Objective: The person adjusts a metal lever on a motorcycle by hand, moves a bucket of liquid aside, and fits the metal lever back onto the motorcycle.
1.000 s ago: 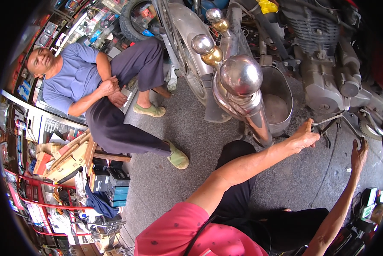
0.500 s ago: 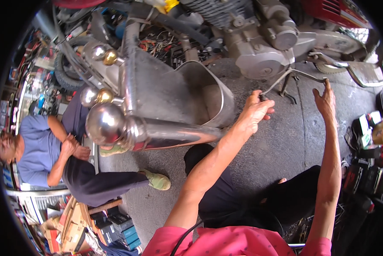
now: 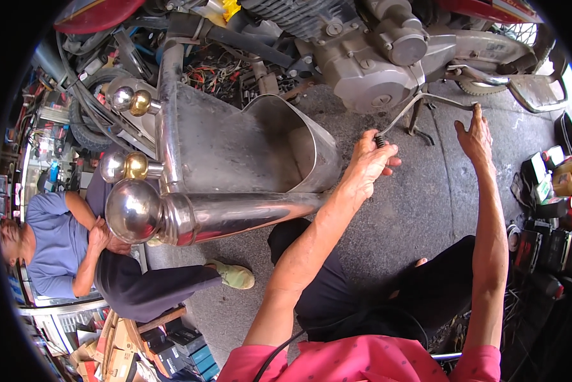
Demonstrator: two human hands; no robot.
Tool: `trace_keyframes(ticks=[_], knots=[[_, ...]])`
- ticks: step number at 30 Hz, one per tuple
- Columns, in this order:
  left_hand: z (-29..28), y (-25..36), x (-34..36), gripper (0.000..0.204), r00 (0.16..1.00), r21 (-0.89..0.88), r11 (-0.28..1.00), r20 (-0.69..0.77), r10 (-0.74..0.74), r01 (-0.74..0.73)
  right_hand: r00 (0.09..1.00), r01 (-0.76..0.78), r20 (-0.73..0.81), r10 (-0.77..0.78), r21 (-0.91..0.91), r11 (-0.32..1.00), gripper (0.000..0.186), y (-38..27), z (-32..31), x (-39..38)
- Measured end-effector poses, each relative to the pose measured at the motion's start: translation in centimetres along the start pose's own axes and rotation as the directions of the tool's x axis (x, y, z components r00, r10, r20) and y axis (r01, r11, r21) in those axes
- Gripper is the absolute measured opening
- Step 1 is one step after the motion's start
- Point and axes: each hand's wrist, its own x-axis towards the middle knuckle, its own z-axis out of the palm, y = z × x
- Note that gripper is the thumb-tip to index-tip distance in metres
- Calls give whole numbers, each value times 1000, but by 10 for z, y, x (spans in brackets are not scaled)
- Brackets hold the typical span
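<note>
A bent metal lever point(image 3: 402, 113) spreads in a wide V below the motorcycle engine point(image 3: 378, 83). My left hand point(image 3: 366, 167) is closed around its left end, beside a dark ribbed part; the fingers curl under and partly hide that end. At the lever's right tip, my right hand point(image 3: 477, 141) reaches up with a stretched finger touching it. The thumb of that hand stands apart, and nothing is wrapped in its fingers. Behind the lever, a dark stand-like metal piece point(image 3: 420, 132) rests on the floor.
A large metal frame with a scoop-shaped sheet point(image 3: 228, 140) and shiny ball ends point(image 3: 133, 210) lies to my left. Beyond it a person point(image 3: 63, 235) in a blue shirt sits. Boxes and parts point(image 3: 553, 184) stack at the right; cartons point(image 3: 117, 344) stand lower left.
The whole view has shifted, with the engine, lever and both hands now slightly higher and further left in the picture. Both hands keep their places at the lever's ends.
</note>
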Motion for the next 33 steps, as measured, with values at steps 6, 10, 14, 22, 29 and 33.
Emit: trace_keyframes(ticks=[6,10,14,22,29,33], knots=[[-1,4,1,65,1000,-24,1000,28,-8,9,1000,-14,15,14,-23,1000,72,-2,-2,1],[-2,4,-2,64,1000,-28,1000,-7,3,-3,997,-49,56,51,-30,998,70,-6,-3,0],[0,5,-3,64,1000,-16,1000,0,5,-5,1000,-10,7,11,-24,1000,73,-3,-2,-1],[-1,4,2,65,1000,-12,1000,0,-11,11,997,-41,62,43,-31,999,72,4,4,4],[-1,5,-1,63,1000,-4,1000,0,-2,2,999,33,-1,-33,0,999,73,6,3,0],[-2,4,-1,62,1000,-6,1000,7,-25,25,1000,-7,20,8,-42,999,74,-6,0,-5]])
